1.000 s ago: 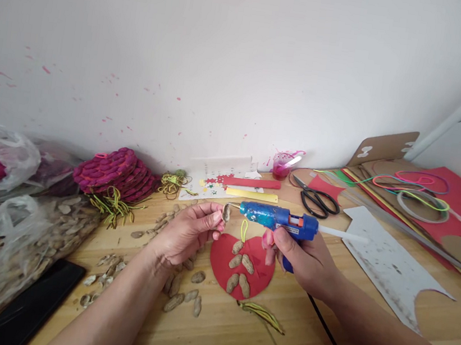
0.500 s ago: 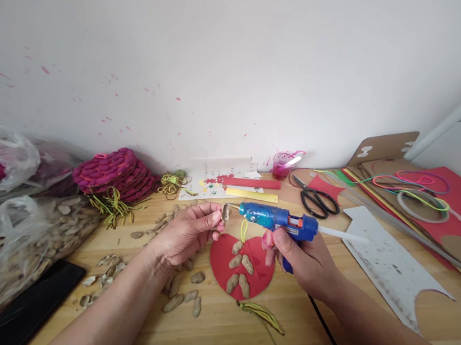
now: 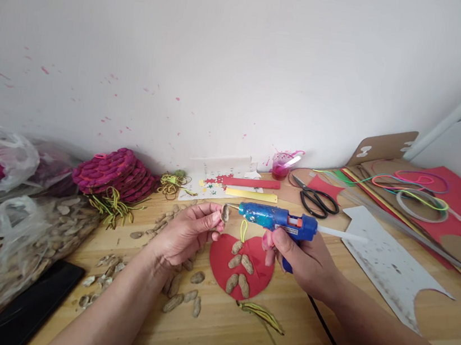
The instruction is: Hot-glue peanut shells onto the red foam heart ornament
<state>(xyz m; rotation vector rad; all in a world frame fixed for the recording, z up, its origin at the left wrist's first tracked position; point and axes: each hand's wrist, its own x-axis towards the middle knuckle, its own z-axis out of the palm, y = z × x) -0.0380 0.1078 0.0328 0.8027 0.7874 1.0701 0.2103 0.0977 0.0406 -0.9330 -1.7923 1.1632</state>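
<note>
Between the fingertips of my left hand (image 3: pixel 189 229) is a peanut shell (image 3: pixel 225 213), its hollow side facing the nozzle. My right hand (image 3: pixel 307 262) grips a blue hot glue gun (image 3: pixel 271 217) by its handle, with a white glue stick (image 3: pixel 335 232) poking out of the back. The nozzle tip is at the shell's edge; contact is hard to make out. Below the hands lies a red heart-shaped card (image 3: pixel 218 267) with several peanut shells on it. A yellow loop (image 3: pixel 244 228) rises from its top, and a green-yellow tassel (image 3: pixel 262 315) lies under its bottom point.
Loose peanuts (image 3: pixel 173 303) lie left of the heart, near a black phone (image 3: pixel 30 304) and plastic bags (image 3: pixel 4 244) of shells. Pink-purple round pieces (image 3: pixel 115 174) are stacked behind. Black scissors (image 3: pixel 318 200), a cup of pink paint (image 3: pixel 281 168) and a white board (image 3: pixel 392 267) are farther right.
Almost nothing differs. Both hands keep their hold on the shell and the glue gun; the nozzle stays by the shell.
</note>
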